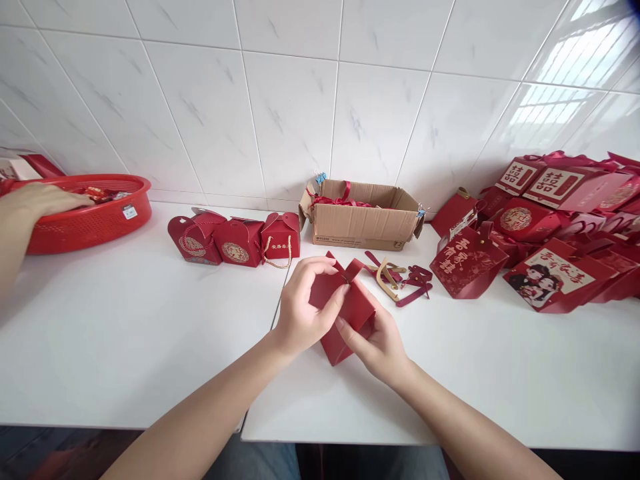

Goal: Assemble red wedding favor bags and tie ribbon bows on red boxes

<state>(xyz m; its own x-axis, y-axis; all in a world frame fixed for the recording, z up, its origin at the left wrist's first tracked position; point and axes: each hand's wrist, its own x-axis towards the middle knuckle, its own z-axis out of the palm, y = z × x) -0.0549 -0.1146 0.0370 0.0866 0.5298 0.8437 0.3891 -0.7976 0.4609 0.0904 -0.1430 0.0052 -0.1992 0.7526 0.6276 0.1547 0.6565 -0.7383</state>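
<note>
Honestly, the red box [359, 310] in your hands looks like folded card, so I'd bet it's super light, stiff along the creases but easy to dent on the flat panels, and maybe a touch slick if that finish is coated. It's front and centre, near the front edge of the white surface [150, 347], with the cardboard box [357, 227] at its 12 o'clock and the loose straps [419, 273] at 2. Your left hand [306, 308] has thumb and index finger pinching around the top edge, right by the little strap [356, 268]; your right hand [383, 348] has its thumb pressed on the near side while its other fingers go around the back. If you ask me, the folded edges and lower corners are the safe places to hold, since squeezing mid-panel could buckle it, and the strap end probably wants fingertips only. As for what's hard to see: your right hand's far fingers are mostly hidden, I can't tell whether the strap is fastened, and the inside of the box doesn't show. Over at 9:30, a co-worker's hand [50, 198] is partly down in the red basket [95, 225], cut off by the frame, so no clue what its fingers are doing.
</note>
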